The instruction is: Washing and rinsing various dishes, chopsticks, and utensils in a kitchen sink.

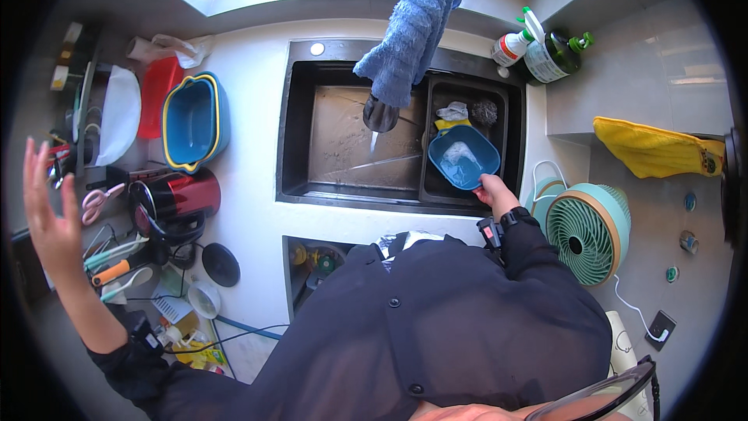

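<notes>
My right hand (494, 192) grips the near right rim of a small blue plastic basin (441, 165). The basin, with foamy water in it, is in the smaller right compartment of the dark sink (526, 105). Behind it lie a grey cloth (453, 111), a yellow cloth or sponge (449, 124) and a steel wool scourer (484, 112). My left hand (54, 228) is raised at the far left with fingers apart, holding nothing, in front of a utensil rack (79, 111). Water runs from the black faucet head (381, 114) into the larger left compartment.
A fluffy blue cloth (412, 29) covers the faucet's neck. Nested blue and yellow basins (193, 120) and a red electric kettle (190, 193) stand on the left counter. A mint green fan (584, 234), a spray bottle (511, 47) and a green pump bottle (549, 58) stand on the right.
</notes>
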`<state>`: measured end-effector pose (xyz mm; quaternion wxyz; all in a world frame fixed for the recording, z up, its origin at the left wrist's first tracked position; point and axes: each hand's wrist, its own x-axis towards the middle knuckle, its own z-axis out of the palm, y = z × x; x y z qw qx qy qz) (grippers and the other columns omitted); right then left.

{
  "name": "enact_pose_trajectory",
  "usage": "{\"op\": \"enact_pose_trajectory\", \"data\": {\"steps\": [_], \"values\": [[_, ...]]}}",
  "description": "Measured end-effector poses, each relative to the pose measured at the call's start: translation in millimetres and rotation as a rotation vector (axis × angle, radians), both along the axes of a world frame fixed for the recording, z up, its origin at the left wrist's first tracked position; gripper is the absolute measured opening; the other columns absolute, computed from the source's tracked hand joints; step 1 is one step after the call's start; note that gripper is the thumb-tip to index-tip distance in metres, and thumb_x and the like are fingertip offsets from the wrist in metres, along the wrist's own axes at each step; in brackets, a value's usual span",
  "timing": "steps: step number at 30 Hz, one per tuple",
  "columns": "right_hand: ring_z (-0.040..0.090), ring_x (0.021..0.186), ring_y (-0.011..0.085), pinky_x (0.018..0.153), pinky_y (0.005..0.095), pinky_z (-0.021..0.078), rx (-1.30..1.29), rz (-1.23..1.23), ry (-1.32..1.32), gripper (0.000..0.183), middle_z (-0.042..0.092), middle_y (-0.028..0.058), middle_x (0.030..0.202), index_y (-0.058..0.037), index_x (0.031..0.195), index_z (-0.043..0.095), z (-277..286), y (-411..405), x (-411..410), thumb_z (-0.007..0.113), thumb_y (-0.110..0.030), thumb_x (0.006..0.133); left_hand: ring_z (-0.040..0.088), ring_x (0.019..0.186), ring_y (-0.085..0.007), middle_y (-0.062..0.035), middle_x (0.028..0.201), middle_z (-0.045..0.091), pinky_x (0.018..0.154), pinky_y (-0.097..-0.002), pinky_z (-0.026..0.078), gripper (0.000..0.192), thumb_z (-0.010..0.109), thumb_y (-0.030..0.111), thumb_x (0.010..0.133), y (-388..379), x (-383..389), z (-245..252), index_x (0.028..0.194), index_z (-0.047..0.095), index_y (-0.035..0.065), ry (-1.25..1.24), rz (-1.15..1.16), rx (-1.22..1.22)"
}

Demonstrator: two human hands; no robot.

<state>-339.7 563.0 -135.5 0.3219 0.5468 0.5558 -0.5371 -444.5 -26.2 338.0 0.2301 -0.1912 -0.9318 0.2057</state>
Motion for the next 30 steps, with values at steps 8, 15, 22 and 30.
{"op": "enact_pose_trajectory", "data": {"steps": [8, 15, 22, 30], "values": [[0.055, 0.059, 0.0155, 0.056, 0.0282, 0.0484, 0.06, 0.121, 0.502, 0.021, 0.055, 0.0054, 0.072, -0.0072, 0.097, 0.045, 95.7, -49.1, -19.2, 0.038, -0.012, 0.078, 0.052, 0.097, -0.024, -0.0098, 0.109, 0.054, 0.082, -0.0336, 0.04, 0.035, 0.061, 0.015, 0.073, 97.6, 65.4, -57.1, 0.106, 0.055, 0.008, -0.369, -0.142, 0.147], [0.06, 0.061, 0.0178, 0.056, 0.0281, 0.0494, -0.274, 0.461, 0.494, 0.023, 0.058, 0.0071, 0.072, -0.0056, 0.097, 0.046, 80.3, -132.7, -65.4, 0.04, -0.013, 0.077, 0.057, 0.082, -0.0263, -0.0091, 0.094, 0.059, 0.072, -0.0346, 0.046, 0.025, 0.062, 0.014, 0.07, 160.0, 80.3, -185.5, 0.094, 0.058, 0.0065, -0.831, -0.27, 0.501], [0.057, 0.054, 0.0184, 0.05, 0.0291, 0.0491, 0.008, 0.633, 0.695, 0.036, 0.057, 0.0104, 0.07, -0.0009, 0.11, 0.041, 87.2, -173.7, -61.7, 0.04, -0.008, 0.075, 0.044, 0.111, -0.0272, -0.0143, 0.119, 0.047, 0.094, -0.0382, 0.034, 0.054, 0.062, 0.022, 0.071, 225.0, 86.1, -339.5, 0.118, 0.043, 0.0041, -0.953, -0.233, 0.55], [0.06, 0.073, 0.0272, 0.058, 0.0368, 0.0506, -0.148, 0.379, 0.649, 0.041, 0.055, 0.0136, 0.095, -0.0096, 0.118, 0.039, 113.8, -162.1, -65.0, 0.045, -0.018, 0.078, 0.049, 0.105, -0.021, -0.007, 0.11, 0.055, 0.092, -0.0418, 0.034, 0.035, 0.052, 0.011, 0.073, 253.9, 67.8, -379.1, 0.108, 0.053, 0.0119, -0.592, -0.207, 0.429]]}}
